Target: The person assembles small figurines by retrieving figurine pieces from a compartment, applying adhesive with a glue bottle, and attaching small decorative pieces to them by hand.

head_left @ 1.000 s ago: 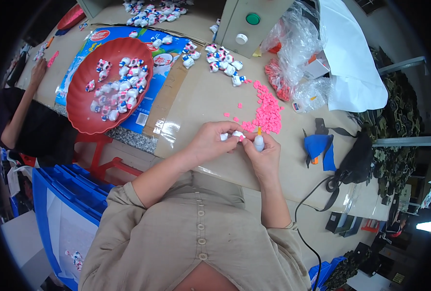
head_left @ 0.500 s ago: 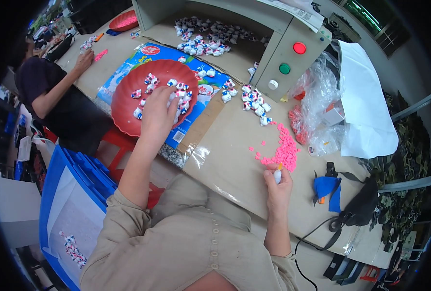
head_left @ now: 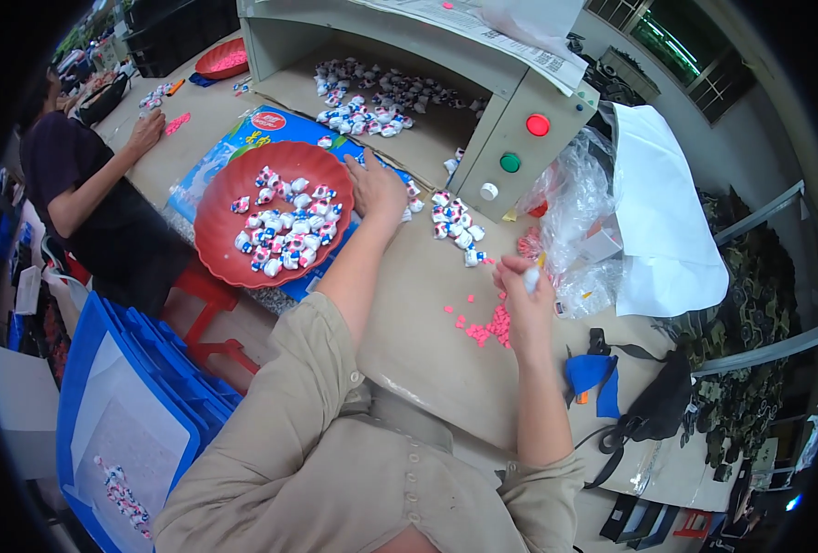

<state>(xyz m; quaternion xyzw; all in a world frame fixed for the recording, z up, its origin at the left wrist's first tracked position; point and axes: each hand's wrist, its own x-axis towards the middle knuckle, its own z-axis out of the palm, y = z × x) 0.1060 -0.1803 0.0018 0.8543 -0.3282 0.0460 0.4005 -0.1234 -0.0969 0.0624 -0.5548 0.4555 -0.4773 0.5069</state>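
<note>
While the small white bottle [head_left: 532, 279], pinched in the right grip [head_left: 529, 302] above the counter [head_left: 418, 318], seems light, squeezable and best held mid-body, the red bowl [head_left: 216, 241] at left looks stiff, best taken by its rim; the left grip [head_left: 379, 190] is beside it, closure indeterminable.
</note>
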